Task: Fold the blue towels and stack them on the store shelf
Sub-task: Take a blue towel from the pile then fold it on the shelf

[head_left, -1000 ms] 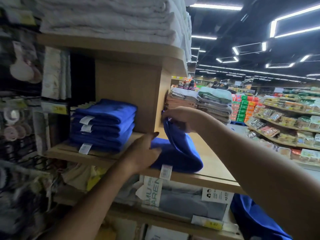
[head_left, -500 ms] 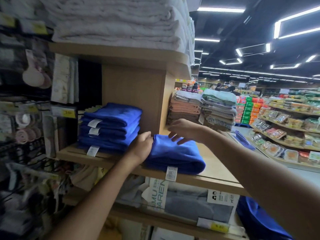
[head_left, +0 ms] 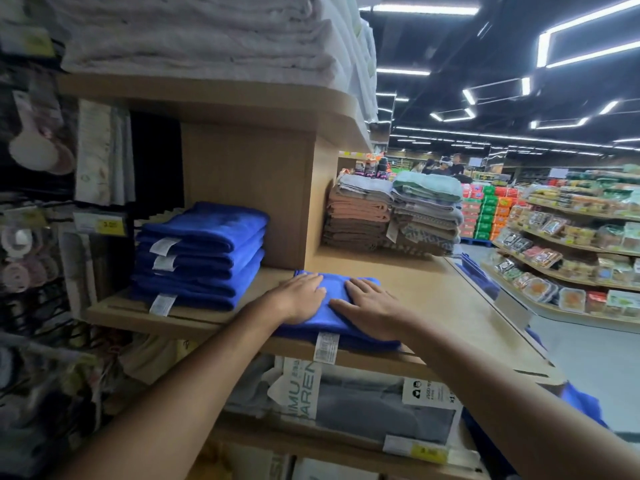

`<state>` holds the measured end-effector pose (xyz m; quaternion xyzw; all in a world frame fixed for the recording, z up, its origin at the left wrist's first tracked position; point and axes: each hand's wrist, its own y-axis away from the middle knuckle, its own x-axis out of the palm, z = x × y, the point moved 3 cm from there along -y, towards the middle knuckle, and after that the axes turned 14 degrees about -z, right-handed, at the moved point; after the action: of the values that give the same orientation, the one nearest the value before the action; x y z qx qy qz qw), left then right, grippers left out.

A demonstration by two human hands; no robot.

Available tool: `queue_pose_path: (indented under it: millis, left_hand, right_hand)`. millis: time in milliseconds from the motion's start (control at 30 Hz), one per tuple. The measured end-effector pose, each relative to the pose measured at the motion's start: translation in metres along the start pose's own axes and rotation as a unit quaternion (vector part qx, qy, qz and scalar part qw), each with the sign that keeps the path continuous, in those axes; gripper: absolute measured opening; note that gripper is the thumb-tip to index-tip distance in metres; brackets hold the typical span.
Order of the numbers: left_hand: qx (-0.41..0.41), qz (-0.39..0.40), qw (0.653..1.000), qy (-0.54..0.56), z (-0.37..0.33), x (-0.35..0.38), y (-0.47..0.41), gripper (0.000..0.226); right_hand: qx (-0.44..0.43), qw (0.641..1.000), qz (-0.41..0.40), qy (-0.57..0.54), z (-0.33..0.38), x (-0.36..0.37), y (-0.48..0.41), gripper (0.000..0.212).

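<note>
1. Head view: left hand (head_left: 300,299) and right hand (head_left: 372,310) press flat, fingers straight, on the folded blue towel (head_left: 330,317).
2. The towel lies at the wooden shelf (head_left: 433,296)'s near edge, right of the blue towel stack (head_left: 204,251).

Left hand (head_left: 301,297) and right hand (head_left: 370,306) partly hide the blue towel (head_left: 334,289) (tag (head_left: 325,346) unreadable).

Big letters on the package card (head_left: 300,389) under the shelf (head_left: 433,299): "IMU" over "AREN", cut off at the left. Yellow price tag (head_left: 110,226) at the far left, maybe "3.00", blurred. White tag (head_left: 325,347) on the blue towel (head_left: 334,289): print too small to read.
</note>
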<state>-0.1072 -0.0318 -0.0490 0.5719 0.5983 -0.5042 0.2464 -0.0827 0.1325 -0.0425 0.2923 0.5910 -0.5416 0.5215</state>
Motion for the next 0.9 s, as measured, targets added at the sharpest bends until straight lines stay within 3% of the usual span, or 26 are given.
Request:
queue_pose_path:
  millis: [167,300,500,633,667,800,900]
  left_hand:
    - [0.006,-0.005,1.000,-0.005,0.001,0.002,0.001,0.056]
    - [0.006,-0.012,1.000,0.002,0.002,0.002,0.002,0.056]
    - [0.011,-0.044,0.998,0.035,0.003,0.001,0.005,0.055]
    - [0.017,-0.061,0.997,0.048,0.004,-0.001,0.005,0.053]
    - [0.015,-0.067,0.996,0.058,0.005,-0.001,0.005,0.053]
    - [-0.025,-0.112,0.985,0.131,0.007,-0.004,0.006,0.064]
    - [-0.128,-0.183,0.936,0.272,0.011,-0.018,0.010,0.093]
  right_hand:
    - [0.018,0.999,-0.024,-0.037,-0.003,0.003,-0.002,0.079]
    - [0.162,0.981,-0.089,-0.060,-0.027,-0.003,0.005,0.093]
    - [0.215,0.975,-0.032,-0.044,-0.036,-0.009,0.006,0.079]
    - [0.238,0.943,-0.090,-0.216,-0.027,-0.013,0.004,0.031]
    - [0.239,0.929,-0.109,-0.262,-0.026,-0.015,0.003,0.027]
    - [0.211,0.876,-0.164,-0.402,-0.016,-0.028,0.004,0.049]
    - [0.150,0.840,-0.217,-0.474,-0.005,-0.048,0.006,0.051]
